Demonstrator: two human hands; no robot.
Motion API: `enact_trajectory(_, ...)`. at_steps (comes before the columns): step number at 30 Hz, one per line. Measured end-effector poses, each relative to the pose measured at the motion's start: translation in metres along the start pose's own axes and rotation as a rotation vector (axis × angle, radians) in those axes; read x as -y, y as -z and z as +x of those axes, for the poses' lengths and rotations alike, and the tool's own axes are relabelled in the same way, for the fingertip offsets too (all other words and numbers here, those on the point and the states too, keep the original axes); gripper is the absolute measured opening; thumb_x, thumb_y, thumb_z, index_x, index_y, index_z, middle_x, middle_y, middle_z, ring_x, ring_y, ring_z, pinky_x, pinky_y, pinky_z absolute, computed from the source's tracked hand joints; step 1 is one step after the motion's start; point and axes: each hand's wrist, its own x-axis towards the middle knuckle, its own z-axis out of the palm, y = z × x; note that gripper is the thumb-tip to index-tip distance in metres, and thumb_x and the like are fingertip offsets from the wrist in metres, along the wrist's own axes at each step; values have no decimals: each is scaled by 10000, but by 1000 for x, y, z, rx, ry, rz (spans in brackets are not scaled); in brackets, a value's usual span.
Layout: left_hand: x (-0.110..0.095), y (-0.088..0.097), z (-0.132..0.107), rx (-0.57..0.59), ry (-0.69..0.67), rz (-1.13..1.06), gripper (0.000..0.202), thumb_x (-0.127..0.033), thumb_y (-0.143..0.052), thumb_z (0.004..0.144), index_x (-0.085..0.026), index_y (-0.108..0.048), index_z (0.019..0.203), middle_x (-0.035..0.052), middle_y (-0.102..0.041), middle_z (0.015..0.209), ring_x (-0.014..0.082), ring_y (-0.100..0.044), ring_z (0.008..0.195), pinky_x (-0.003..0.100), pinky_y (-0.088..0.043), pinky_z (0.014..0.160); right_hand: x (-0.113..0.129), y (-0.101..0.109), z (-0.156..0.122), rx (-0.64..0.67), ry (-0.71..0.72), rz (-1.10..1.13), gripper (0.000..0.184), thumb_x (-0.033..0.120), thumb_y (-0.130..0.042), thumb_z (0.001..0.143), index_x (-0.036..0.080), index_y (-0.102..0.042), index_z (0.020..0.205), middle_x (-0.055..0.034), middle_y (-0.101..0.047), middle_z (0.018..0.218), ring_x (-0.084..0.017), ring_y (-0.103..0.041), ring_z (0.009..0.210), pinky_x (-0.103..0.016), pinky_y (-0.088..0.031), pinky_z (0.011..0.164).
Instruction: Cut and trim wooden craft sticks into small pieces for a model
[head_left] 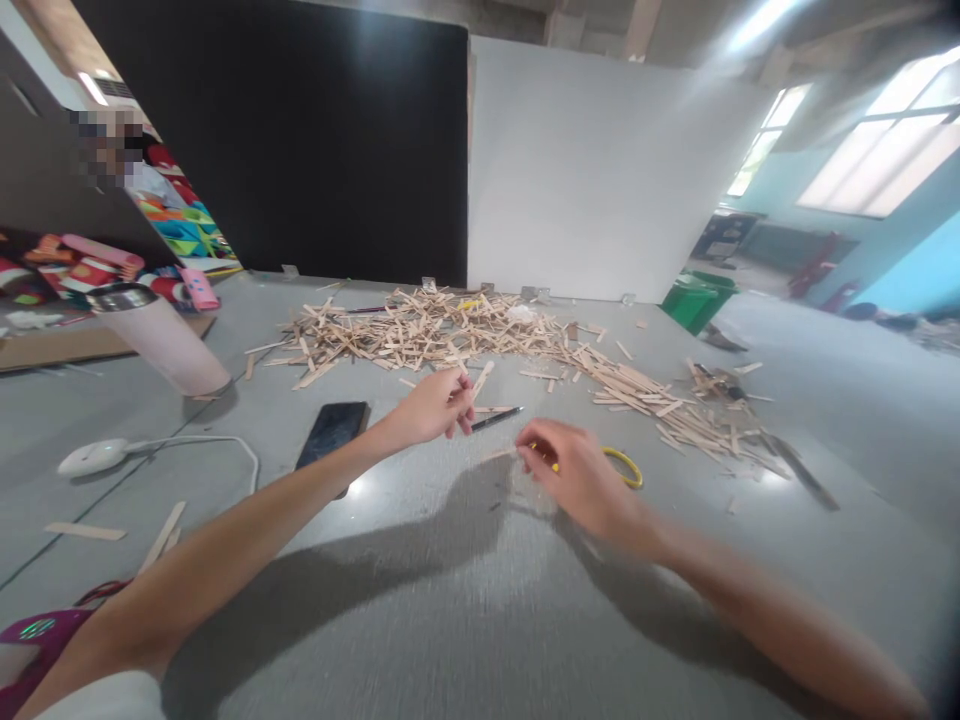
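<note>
My left hand (437,405) hovers over the grey table (465,600) with its fingers pinched on a pale wooden stick (482,378) that points up and to the right. My right hand (574,478) is just to its right, fingers curled on another thin wooden stick (501,454) and lying over yellow-handled scissors (624,464). A dark pen (496,417) lies between the two hands. A wide heap of wooden sticks (450,330) is spread across the table behind them.
A black phone (332,430) lies left of my left hand. Further left are a pink tumbler (166,340), a white corded device (94,457) and loose sticks (84,531). A green bin (697,298) stands beyond the table's far right edge. Black and white boards stand behind.
</note>
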Motion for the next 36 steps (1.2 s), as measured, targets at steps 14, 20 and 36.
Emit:
enact_trajectory(14, -59, -17, -59, -177, -162, -212, 329, -409, -619, 1018, -194, -558, 1258, 94, -800, 969, 246, -802, 852, 313, -660, 608, 11, 29, -13, -520, 82, 207, 88, 240, -642, 992, 233, -716, 946, -22, -755, 869, -165, -739, 702, -297, -644, 687)
enact_trajectory(20, -29, -6, -28, -337, -84, 358, 136, -220, -467, 1039, -186, -505, 1166, 65, -690, 886, 204, -688, 735, 355, -545, 692, -14, 17, -3, 84, -4, 71, 119, 152, -633, 929, 210, -732, 898, -11, -746, 788, -163, -689, 706, -265, -508, 661)
enact_trajectory(36, 62, -31, 39, -41, 76, 465, 379, -366, -680, 1032, -170, -634, 1353, 119, -655, 1352, 265, -687, 1144, 480, -607, 959, -32, 5, 9, 323, 34, 155, 67, 252, -708, 948, 226, -762, 978, -23, -799, 955, -202, -744, 877, -298, -542, 793)
